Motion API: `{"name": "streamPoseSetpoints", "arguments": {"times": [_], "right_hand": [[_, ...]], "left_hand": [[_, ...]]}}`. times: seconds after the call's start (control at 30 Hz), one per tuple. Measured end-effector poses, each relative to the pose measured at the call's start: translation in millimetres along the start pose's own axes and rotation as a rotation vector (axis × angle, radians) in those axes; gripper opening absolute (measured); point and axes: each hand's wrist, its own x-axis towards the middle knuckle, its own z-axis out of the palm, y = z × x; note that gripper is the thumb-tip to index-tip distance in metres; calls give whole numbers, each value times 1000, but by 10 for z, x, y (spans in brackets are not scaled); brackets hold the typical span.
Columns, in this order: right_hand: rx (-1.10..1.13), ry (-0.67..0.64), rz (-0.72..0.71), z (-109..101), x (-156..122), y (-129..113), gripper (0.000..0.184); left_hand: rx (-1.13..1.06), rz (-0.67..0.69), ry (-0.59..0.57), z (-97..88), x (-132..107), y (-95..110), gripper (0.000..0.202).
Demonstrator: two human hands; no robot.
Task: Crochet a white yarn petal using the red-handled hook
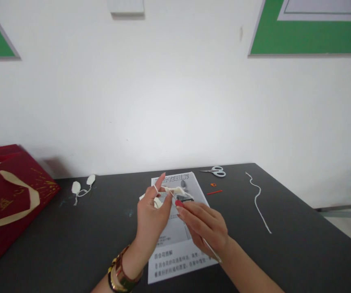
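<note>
My left hand (153, 207) pinches a small strip of white crochet work (175, 190), with its index finger raised and a strand of white yarn running over it. Between the fingers of my right hand (204, 226) is a thin metal crochet hook (211, 249), its tip meeting the crochet work by my left thumb. Both hands are held over a printed pattern sheet (169, 268) with Chinese text and a grey picture. More white yarn or crochet shows behind my left hand, partly hidden by it.
Scissors (217, 171), an orange stitch marker (213, 184) and a red needle (214, 192) lie right of the sheet. Farther right is a loose white yarn piece (257, 197). Two white crocheted petals (76, 187) lie left, near a red gift bag (13, 199). A white wall rises behind the dark table (102, 244).
</note>
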Motion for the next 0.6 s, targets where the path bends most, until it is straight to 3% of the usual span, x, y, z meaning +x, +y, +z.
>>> {"name": "streamPoseSetpoints", "arguments": {"times": [0.13,0.37,0.47,0.6], "right_hand": [[-74,-34,-49,-27,-32,32,44],[0,13,-16,-63,56,-11,41],[152,118,121,-67,127,-67,45],[406,256,509,-30,156,-99,31]], "left_hand": [[-55,26,-42,-53,47,76,45],[-259,-143,-38,-112,65,119,48],[-327,-134,-21,-109,48,125,48],[-392,-83,26,-81,10,146,50]]}}
